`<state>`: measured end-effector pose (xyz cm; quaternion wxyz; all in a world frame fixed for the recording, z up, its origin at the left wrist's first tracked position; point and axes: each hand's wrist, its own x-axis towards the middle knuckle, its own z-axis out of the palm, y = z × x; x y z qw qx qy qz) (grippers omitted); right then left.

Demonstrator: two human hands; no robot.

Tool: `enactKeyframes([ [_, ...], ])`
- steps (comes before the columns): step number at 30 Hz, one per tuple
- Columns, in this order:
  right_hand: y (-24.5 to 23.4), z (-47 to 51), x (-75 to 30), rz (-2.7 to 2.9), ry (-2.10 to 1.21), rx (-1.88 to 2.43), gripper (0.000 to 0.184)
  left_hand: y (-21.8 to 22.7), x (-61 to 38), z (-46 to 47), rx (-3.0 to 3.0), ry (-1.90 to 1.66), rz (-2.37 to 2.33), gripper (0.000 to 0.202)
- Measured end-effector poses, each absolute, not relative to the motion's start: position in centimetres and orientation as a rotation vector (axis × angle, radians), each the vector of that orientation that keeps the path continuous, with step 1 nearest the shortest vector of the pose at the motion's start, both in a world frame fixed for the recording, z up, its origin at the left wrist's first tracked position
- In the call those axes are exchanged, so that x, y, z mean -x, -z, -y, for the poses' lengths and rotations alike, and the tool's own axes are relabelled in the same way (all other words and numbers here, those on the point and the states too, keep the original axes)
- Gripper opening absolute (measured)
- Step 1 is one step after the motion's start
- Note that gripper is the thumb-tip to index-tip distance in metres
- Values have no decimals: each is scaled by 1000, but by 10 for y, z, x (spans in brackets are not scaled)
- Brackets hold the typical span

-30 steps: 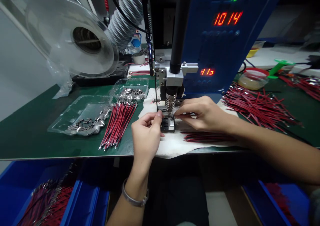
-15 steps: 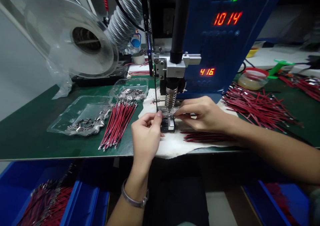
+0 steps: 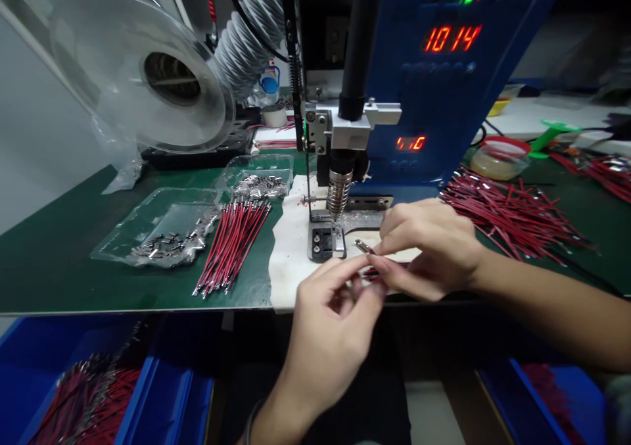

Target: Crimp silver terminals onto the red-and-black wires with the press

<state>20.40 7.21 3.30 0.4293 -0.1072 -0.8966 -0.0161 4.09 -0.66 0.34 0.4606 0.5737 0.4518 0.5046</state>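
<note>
My right hand [image 3: 428, 246] pinches a short red wire with a small metal sleeve [image 3: 363, 247] on its tip, in front of the metal fixture [image 3: 325, 241]. My left hand [image 3: 331, 320] is below it, fingers curled and pinched near the same wire; what they grip is hidden. The machine's spring-tipped head [image 3: 338, 194] hangs raised above the fixture. Both hands sit over the white cloth [image 3: 288, 248] at the bench's front edge.
A bundle of red wires [image 3: 233, 243] and clear trays of metal sleeves [image 3: 162, 234] lie left. A heap of red wires [image 3: 507, 211] lies right. The blue machine [image 3: 444, 70] with red readouts stands behind. Blue bins [image 3: 98, 386] with wires sit below the bench.
Both hands pulled back from the fixture toward me, the right hand bringing the wire with its sleeve out. The machine's head rose. The lower readout changed.
</note>
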Motion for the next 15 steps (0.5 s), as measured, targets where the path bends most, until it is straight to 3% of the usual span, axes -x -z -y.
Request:
enactKeyframes([
  [8, -30, -78, -205, 2324, -160, 247, 14, -5, -40, 0, -1466, -1392, -1119, 11],
  [11, -38, -87, -214, 2462, -134, 320, 11, -9, -19, -6, -1488, -1566, -1369, 13],
  [15, -50, -97, -222, 2815, -126, 526, 24, -17, 19, -19, -1596, -1720, -1814, 20],
])
